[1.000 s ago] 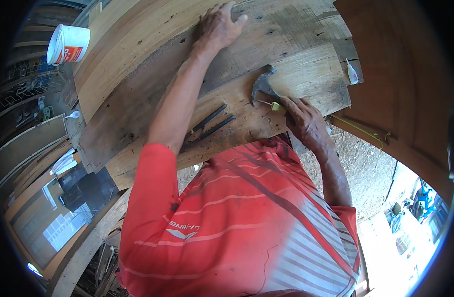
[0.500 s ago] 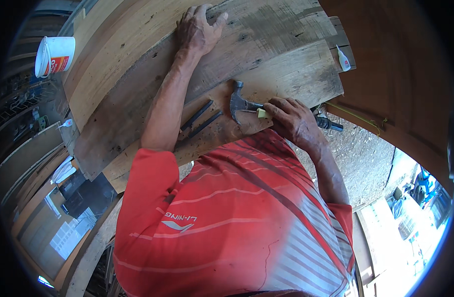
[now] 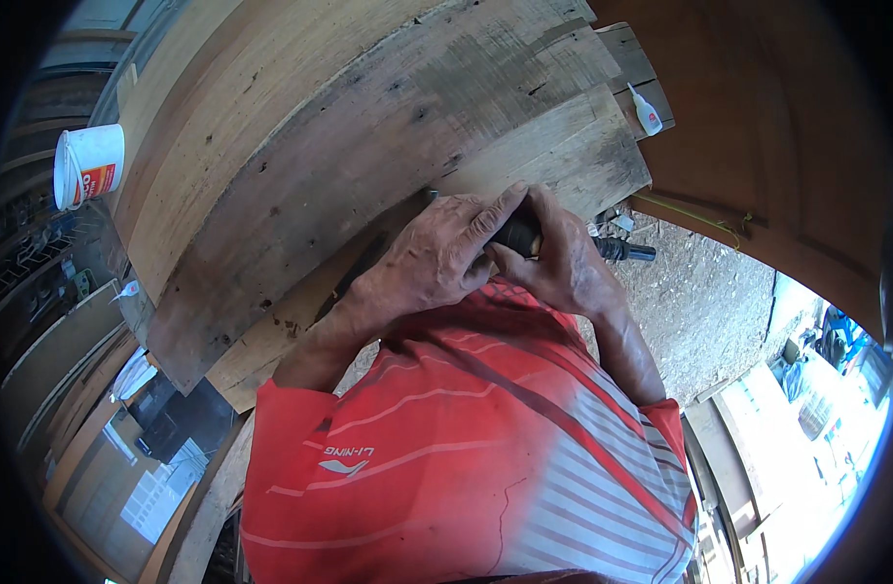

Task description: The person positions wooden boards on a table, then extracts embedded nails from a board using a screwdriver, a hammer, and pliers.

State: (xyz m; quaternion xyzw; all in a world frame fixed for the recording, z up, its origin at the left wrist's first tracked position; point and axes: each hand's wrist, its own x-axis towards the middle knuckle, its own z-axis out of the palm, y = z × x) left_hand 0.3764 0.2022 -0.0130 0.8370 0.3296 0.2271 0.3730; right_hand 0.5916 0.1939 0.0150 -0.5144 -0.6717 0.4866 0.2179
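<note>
My left hand [image 3: 441, 253] and my right hand [image 3: 563, 248] meet in front of my chest, over the near edge of the boards. Between them is a black round thing with a tan end [image 3: 520, 237], gripped by the fingers of both. Its kind is not clear, as the hands cover most of it. A grey metal end [image 3: 432, 195] peeks out above my left knuckles; what it belongs to is hidden. Beside my left forearm a dark metal bar [image 3: 345, 276] lies on the wood, partly covered. No hammer can be made out.
Wide wooden boards [image 3: 320, 175] overlap in front of me. A white bucket [image 3: 96, 161] stands at the far left, and a small white bottle [image 3: 646, 112] sits at the right end. A brown wooden panel [image 3: 758, 127] rises on the right. Past my right hand lies a black-handled tool [image 3: 624, 250].
My left hand has come down from the far boards to my right hand. Both now grip the black round thing. The hammer and pale yellow piece by my right hand are no longer visible.
</note>
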